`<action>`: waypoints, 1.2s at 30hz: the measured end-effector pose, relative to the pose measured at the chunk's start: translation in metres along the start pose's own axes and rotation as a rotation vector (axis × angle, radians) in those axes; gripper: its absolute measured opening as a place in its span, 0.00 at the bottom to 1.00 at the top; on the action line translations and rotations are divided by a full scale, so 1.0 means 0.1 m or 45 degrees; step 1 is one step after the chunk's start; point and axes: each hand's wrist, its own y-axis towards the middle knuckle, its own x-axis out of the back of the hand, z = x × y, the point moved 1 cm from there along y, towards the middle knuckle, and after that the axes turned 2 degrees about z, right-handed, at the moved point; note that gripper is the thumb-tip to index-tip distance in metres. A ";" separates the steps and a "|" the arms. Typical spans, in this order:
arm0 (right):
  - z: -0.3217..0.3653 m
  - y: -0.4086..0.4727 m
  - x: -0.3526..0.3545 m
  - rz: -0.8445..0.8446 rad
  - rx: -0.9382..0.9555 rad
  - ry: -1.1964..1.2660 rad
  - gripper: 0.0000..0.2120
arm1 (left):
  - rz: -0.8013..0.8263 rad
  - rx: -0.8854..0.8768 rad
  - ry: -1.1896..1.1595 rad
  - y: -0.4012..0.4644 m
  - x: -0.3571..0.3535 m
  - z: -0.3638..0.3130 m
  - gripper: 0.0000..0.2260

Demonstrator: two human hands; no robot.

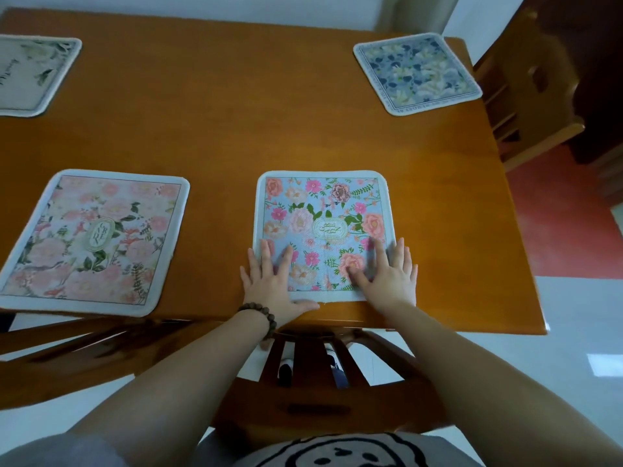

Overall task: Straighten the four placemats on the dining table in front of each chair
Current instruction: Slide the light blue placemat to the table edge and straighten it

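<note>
Both my hands, left [269, 281] and right [387, 278], lie flat, grip wide, on the near edge of the blue floral placemat [320, 227], square to the counter [269, 129] edge, so it's the skewed navy placemat [418, 74] far right next.

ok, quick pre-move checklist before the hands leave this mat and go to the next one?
1. Both hands flat on the blue floral mat: left hand and right hand press its near corners: ok.
2. The mat's near edge lies parallel to the table edge: ok.
3. It sits in front of the near chair: ok.
4. Pink floral mat is skewed and overhangs the edge: not ok.
5. Navy floral mat is rotated at the far corner: not ok.
6. Pale mat, cropped by the frame: cannot tell.
</note>
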 end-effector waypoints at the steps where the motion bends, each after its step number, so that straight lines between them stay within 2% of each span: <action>1: 0.01 0.11 0.05 -0.002 0.037 -0.032 0.41 | 0.008 0.025 0.014 -0.01 -0.02 -0.03 0.57; 8: 0.24 1.04 0.39 0.038 0.400 -0.363 0.36 | -0.069 0.126 0.050 -0.05 -0.14 -0.06 0.58; 12: 0.44 1.50 0.53 0.064 0.473 -0.429 0.32 | -0.089 0.114 0.035 -0.02 -0.14 -0.07 0.58; 17: 0.62 1.78 0.51 0.218 0.527 -0.465 0.30 | -0.089 0.138 0.057 -0.05 -0.16 -0.07 0.58; 22: 0.64 1.80 0.50 0.216 0.532 -0.429 0.31 | -0.055 0.103 0.126 0.07 0.00 0.05 0.57; 26: 0.57 1.73 0.49 0.197 0.505 -0.394 0.29 | -0.170 0.137 0.015 0.22 0.26 0.24 0.52; 32: 0.51 1.65 0.49 0.203 0.398 -0.333 0.29 | 0.028 -0.060 0.203 0.22 0.31 0.43 0.57; 36: 0.45 1.52 0.45 0.187 0.292 -0.291 0.29 | -0.002 -0.080 0.236 0.18 0.24 0.45 0.57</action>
